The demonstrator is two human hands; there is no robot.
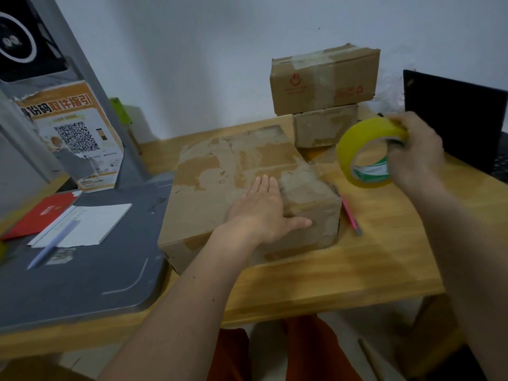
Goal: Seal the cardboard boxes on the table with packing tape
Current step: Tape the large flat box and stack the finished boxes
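Note:
A large worn cardboard box point(225, 171) lies flat in the middle of the wooden table point(384, 248). My left hand point(264, 213) rests flat on its near right corner, fingers straight, thumb over the front edge. My right hand point(415, 155) holds a yellow roll of packing tape point(365, 149) in the air to the right of that box. Behind, a small box point(324, 127) carries a longer taped box point(324, 78) stacked on it.
A pink utility knife point(351, 215) lies on the table just right of the large box. A grey machine base point(82, 270) at the left carries a red booklet point(41, 213), white paper and a pen point(52, 246). A black laptop point(456, 116) stands at far right.

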